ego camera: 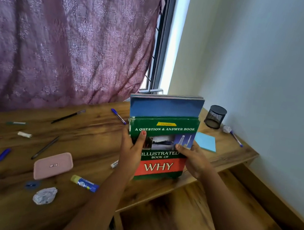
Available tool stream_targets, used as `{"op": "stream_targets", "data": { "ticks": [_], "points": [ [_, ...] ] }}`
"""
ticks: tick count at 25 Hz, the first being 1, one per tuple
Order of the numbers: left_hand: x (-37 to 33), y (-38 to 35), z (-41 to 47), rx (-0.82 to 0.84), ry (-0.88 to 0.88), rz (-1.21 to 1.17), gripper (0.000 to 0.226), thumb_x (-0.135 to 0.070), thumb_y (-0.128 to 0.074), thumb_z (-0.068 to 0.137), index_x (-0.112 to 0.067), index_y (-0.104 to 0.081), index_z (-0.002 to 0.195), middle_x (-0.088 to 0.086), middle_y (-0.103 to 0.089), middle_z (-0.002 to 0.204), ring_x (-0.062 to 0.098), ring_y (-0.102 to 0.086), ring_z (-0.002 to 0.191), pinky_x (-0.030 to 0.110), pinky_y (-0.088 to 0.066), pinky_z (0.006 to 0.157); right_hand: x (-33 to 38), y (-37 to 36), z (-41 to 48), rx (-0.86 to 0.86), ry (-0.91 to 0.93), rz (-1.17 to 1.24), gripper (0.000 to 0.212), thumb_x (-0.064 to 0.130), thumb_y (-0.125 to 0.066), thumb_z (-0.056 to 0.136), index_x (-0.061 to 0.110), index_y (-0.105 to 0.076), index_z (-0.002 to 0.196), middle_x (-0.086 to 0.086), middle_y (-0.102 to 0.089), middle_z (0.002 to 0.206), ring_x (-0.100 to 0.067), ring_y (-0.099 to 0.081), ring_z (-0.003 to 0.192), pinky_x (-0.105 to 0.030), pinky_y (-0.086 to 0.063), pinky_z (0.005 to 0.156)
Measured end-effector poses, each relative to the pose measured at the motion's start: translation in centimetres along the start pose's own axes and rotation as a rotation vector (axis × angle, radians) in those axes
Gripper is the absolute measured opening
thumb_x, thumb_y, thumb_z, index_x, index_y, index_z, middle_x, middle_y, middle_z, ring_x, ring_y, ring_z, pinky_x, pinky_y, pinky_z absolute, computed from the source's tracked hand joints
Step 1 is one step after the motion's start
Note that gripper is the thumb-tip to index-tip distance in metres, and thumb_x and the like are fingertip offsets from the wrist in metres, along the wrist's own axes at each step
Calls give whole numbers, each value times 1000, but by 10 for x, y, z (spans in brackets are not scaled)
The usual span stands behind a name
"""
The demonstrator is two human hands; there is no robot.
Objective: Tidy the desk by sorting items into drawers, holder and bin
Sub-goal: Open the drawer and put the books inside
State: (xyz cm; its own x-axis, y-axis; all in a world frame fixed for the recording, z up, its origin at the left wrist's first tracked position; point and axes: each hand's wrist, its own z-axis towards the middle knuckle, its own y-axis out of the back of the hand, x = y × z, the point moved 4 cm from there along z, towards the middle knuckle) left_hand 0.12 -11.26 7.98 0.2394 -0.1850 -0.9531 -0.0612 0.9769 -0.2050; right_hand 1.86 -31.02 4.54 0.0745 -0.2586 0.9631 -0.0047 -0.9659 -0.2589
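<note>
While both hands were engaged, the stack of books [165, 128] stood upright at the near right edge of the desk [95, 125]. Its green cover faced the camera, and blue volumes rose above it from behind. The left hand [131, 149] gripped the stack's left edge, thumb curled over the front cover. The right hand [194, 159] gripped the right edge, fingers curled onto the cover. Whether the stack's bottom edge touched the desk could not be determined.

An open drawer [169, 227] lay at 6 o'clock from the stack, below the desktop. A black mesh holder [215, 117] stood at 2 o'clock, near the far right corner. A blue sticky-note pad [205, 141] lay at 3 o'clock, just beside the right hand. A small paper ball [227, 129] lay at 4 o'clock from the holder. At 8 o'clock from the stack lay a pink case [53, 166], a glue stick [84, 183] and a larger paper ball [44, 195]. A blue pen [118, 116] lay at 10 o'clock.
</note>
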Motion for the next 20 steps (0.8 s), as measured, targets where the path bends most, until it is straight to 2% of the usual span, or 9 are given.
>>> {"op": "stream_targets", "data": {
  "ticks": [3, 5, 6, 8, 10, 11, 14, 17, 20],
  "points": [
    [-1, -4, -9, -29, 6, -7, 26, -22, -53, 95, -32, -44, 118, -13, -60, 110, -9, -61, 96, 14, -50, 83, -3, 6, -9, 6, -18, -19, 34, 3, -63, 83, 5, -51, 114, -11, -67, 99, -22, -68, 87, -32, -55, 70],
    [2, -6, -13, -36, 30, -21, 25, -27, -55, 94, -32, -45, 116, -3, -62, 113, 13, -64, 103, 36, -53, 90, 0, 6, -13, 10, -20, -68, 42, 4, -66, 81, 3, -49, 119, -10, -68, 100, -23, -68, 89, -31, -54, 70],
    [4, -5, -14, -46, 48, -32, 24, -28, -56, 93, -32, -46, 114, 2, -63, 113, 21, -65, 101, 44, -54, 86, 1, 6, -14, 10, -20, -92, 44, 4, -68, 80, 2, -49, 120, -10, -68, 100, -23, -67, 89, -31, -54, 71],
    [4, -5, -16, -61, 75, -51, 23, -27, -58, 92, -29, -45, 112, 6, -64, 107, 21, -69, 87, 41, -59, 72, 1, 6, -17, 8, -9, -158, 43, 4, -70, 79, 1, -50, 117, -10, -68, 100, -24, -67, 90, -31, -54, 72],
    [7, -5, -19, -60, 91, 9, 29, -23, -58, 92, -25, -42, 116, 0, -63, 103, 12, -68, 80, 27, -57, 63, 0, 8, -23, 4, 14, -272, 35, 6, -72, 80, 5, -54, 109, -9, -68, 99, -24, -68, 90, -30, -55, 73],
    [10, -4, -21, -59, 103, 49, 32, -23, -58, 92, -25, -41, 119, 0, -62, 105, 12, -66, 83, 24, -56, 63, 0, 9, -26, 3, 22, -338, 30, 8, -72, 81, 8, -54, 105, -8, -68, 99, -22, -68, 88, -27, -56, 72],
    [25, 2, -24, -46, 178, 111, 43, -23, -59, 92, -23, -37, 128, 5, -61, 110, 20, -68, 81, 33, -58, 65, -2, 8, -36, -24, 57, -480, 26, 12, -69, 85, 10, -53, 105, -5, -67, 99, -13, -66, 83, -16, -53, 63],
    [25, -5, -33, -78, 129, 161, 41, -21, -59, 92, -23, -38, 127, 4, -60, 111, 18, -66, 84, 31, -57, 66, -3, 16, -48, -65, 93, -467, 31, 10, -68, 85, 10, -49, 109, -4, -65, 101, -21, -66, 90, -22, -54, 69],
    [19, -29, -47, -116, 25, 288, 37, -25, -62, 90, -19, -44, 122, 3, -59, 111, 22, -61, 98, 35, -49, 78, 4, 40, -76, -41, 139, -377, 31, 2, -64, 86, 12, -47, 110, -3, -65, 99, -18, -67, 86, -23, -56, 69]
  ]
}}
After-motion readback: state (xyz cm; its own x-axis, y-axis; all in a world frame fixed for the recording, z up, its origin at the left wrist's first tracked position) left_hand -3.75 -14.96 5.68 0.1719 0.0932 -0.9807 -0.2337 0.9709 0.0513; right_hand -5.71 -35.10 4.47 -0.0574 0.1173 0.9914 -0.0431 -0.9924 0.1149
